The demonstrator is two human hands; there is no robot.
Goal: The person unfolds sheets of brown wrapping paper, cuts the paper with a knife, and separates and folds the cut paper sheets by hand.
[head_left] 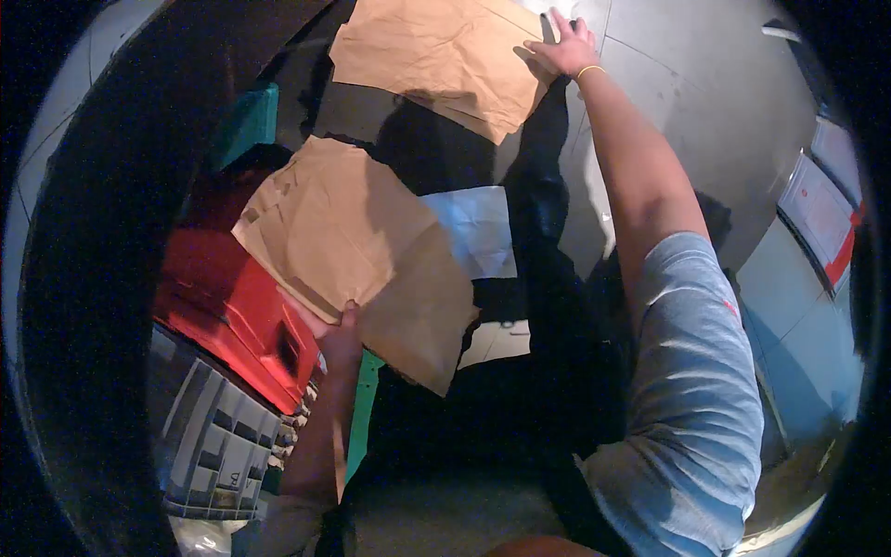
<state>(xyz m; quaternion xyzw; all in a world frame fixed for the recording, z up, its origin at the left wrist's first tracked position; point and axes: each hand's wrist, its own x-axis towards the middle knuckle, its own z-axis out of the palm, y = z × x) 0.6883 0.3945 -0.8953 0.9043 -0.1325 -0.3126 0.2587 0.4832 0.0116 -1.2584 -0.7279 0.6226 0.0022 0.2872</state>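
My left hand (pixel 342 336) grips the lower edge of a stack of brown kraft paper sheets (pixel 357 218), with the thumb on top and the fingers underneath, out of sight. Farther from me lies another pile of brown kraft paper (pixel 432 60) with uneven, creased edges. At the right corner of that pile is my right hand (pixel 566 48), its thumb and fingers spread apart at the paper's edge. A pale sheet (pixel 481 232) shows partly from under the held stack.
On the left are a red plastic container (pixel 237 316) and a grey plastic crate (pixel 218 436). A green strip (pixel 364 408) runs beside my left forearm, and a teal object (pixel 249 125) stands farther back. Papers with red parts (pixel 817 209) are at the far right, above a tiled floor (pixel 789 325).
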